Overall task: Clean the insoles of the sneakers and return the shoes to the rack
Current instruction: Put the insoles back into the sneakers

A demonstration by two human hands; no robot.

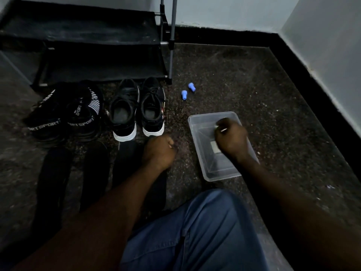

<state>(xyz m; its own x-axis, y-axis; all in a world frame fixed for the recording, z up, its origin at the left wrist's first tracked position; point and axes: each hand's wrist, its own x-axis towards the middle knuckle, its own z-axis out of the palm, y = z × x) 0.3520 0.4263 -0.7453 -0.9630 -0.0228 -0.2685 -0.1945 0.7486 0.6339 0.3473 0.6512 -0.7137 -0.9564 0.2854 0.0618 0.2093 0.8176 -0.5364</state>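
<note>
Several dark insoles lie side by side on the floor, one at the left (52,182) and another beside it (95,173). My left hand (159,151) is curled into a fist at the top end of the rightmost insole (156,192) and grips it. My right hand (232,137) hovers inside a clear plastic tub (197,145), pinching a small white item (222,130) that is too small to identify. Black sneakers with white soles (136,110) stand in front of the shoe rack (101,55). To their left lies a black pair marked SPORT (66,116).
Two small blue caps (187,90) lie on the speckled floor right of the rack. A rack post (172,36) rises at the top centre. A wall with a dark skirting (312,85) runs along the right. My knee in blue jeans (195,231) fills the bottom.
</note>
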